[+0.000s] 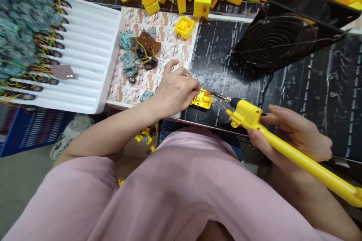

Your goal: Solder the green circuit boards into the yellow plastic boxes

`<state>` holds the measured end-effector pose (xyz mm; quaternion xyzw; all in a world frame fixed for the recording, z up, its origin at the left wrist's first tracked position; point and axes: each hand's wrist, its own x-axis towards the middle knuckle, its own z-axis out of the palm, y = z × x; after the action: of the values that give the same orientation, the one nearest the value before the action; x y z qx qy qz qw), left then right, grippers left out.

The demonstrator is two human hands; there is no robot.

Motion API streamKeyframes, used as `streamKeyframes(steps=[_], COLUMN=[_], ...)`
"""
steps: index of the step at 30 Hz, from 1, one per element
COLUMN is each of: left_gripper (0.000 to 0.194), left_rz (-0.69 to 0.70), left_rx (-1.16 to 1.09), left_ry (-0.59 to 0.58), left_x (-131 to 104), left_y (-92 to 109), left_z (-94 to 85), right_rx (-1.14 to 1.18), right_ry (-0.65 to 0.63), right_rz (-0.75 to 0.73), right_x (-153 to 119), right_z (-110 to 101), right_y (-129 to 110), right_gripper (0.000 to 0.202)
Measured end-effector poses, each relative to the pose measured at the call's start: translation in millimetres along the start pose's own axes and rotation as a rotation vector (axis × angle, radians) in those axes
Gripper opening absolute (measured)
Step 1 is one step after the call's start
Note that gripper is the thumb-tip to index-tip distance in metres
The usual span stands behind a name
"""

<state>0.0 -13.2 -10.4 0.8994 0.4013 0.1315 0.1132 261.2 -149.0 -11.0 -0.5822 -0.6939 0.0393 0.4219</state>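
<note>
One patterned sheet (pixel 181 51) L, black sheet (pixel 217 56) R w/ repeated white print (pixel 307 87), approx "BENCHU". Black fan (pixel 266 43) at back R; blue crate (pixel 39 130) low, far L. R hand (pixel 304 133) grips yellow soldering iron (pixel 294 152), tip by yellow case (pixel 206 99) on black sheet's near edge; L hand (pixel 177 89) fingers bunched there, can't tell if gripping

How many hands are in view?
2: the left hand at the small yellow plastic housing on the black mat, the right hand holding the yellow soldering gun. No others show.
</note>
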Motion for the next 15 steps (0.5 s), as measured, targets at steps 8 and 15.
streamKeyframes(steps=[8, 15], left_gripper=[0.027, 0.022], left_rz=[0.042, 0.08], left_rx=[0.067, 0.106], left_ry=[-0.031, -0.065], left_x=[6, 14], left_y=[6, 5], left_z=[-1.6, -0.1], right_rx=[0.181, 0.048], right_ry=[-0.022, -0.139], right_rz=[-0.119, -0.199], right_x=[2, 13], right_z=[8, 10], right_y=[-1, -3], right_gripper=[0.042, 0.031])
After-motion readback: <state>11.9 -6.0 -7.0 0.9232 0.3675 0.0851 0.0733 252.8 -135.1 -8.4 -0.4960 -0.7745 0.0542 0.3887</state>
